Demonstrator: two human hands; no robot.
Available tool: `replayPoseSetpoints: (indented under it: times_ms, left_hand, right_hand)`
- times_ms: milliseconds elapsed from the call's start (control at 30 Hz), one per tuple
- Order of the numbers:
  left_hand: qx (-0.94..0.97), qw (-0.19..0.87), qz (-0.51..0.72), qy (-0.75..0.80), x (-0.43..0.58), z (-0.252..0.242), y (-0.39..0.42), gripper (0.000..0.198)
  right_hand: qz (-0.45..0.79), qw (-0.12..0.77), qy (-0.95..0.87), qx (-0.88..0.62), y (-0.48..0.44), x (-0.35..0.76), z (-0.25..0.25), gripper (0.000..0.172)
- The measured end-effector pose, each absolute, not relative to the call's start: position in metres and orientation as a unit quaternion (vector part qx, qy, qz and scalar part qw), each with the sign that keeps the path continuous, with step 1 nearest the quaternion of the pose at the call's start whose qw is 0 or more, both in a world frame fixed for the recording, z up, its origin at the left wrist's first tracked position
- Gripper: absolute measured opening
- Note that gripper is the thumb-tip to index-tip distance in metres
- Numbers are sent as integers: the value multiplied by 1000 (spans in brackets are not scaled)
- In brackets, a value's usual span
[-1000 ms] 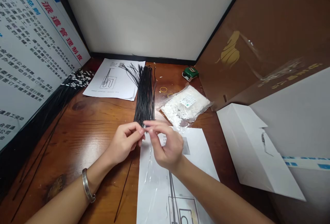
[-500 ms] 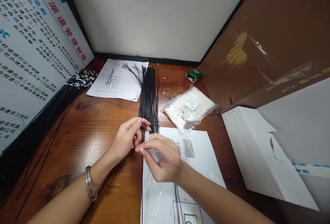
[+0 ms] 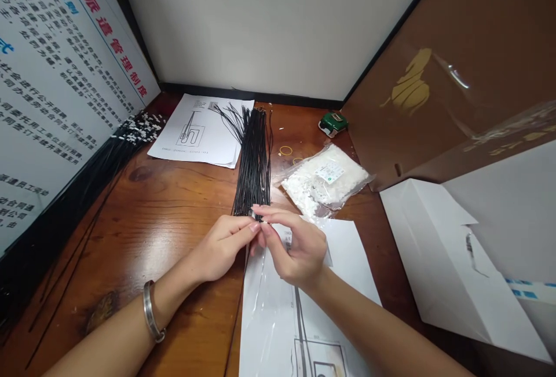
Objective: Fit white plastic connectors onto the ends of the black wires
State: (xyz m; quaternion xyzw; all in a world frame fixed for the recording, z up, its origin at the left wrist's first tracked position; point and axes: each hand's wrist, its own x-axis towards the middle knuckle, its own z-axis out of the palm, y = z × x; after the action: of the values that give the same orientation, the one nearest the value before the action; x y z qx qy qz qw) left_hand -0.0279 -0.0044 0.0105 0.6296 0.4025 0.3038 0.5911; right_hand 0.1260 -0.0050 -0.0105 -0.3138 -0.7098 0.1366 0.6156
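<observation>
My left hand [image 3: 228, 244] is closed in a pinch on the end of a thin black wire [image 3: 233, 333], which trails down toward the near edge beside the lower sheet. Meeting it at the fingertips, my right hand [image 3: 299, 246] pinches a tiny white connector [image 3: 264, 223], mostly covered by the fingers. Whether wire and connector are joined cannot be seen. Just beyond both hands lies a thick bundle of black wires [image 3: 252, 163]. To its right, a clear plastic bag [image 3: 328, 177] is full of small white pieces.
Black wires with white connector ends [image 3: 139, 128] lie along the left board. Printed drawings lie at the back [image 3: 191, 134] and under my right arm [image 3: 273, 319]. A green tape measure [image 3: 333, 123], rubber bands [image 3: 285, 150] and a white folded box [image 3: 438, 255] are on the right.
My hands have come together at the fingertips, with the right hand moving up and right and the left hand shifting right. The view has shifted slightly.
</observation>
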Motion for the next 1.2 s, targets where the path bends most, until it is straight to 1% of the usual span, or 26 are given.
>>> replayPoseSetpoints:
  times_ms: [100, 200, 267, 500, 667, 767, 933, 1200]
  left_hand:
    - [613, 578, 330, 425, -27, 10, -6, 39]
    - [556, 606, 365, 437, -26, 10, -4, 31]
    - [535, 620, 374, 436, -25, 11, -3, 30]
    - [522, 622, 381, 442, -23, 12, 1, 25]
    - [526, 619, 370, 451, -23, 12, 0, 22]
    - [537, 610, 368, 451, -23, 13, 0, 23]
    - [555, 598, 354, 456, -23, 18, 0, 26]
    - [565, 602, 331, 458, -23, 14, -1, 34]
  right_hand:
    - [121, 621, -708, -315, -5, 125, -13, 30]
    - [119, 619, -709, -316, -5, 125, -13, 29]
    - [127, 616, -710, -317, -4, 125, -12, 28]
    - [162, 623, -694, -323, -5, 126, -14, 26]
    - [180, 641, -641, -382, -3, 129, -18, 19]
    - [182, 630, -650, -384, -2, 130, -19, 18]
    - [171, 623, -675, -357, -3, 131, -18, 23]
    - [201, 611, -691, -331, -3, 130, -18, 28]
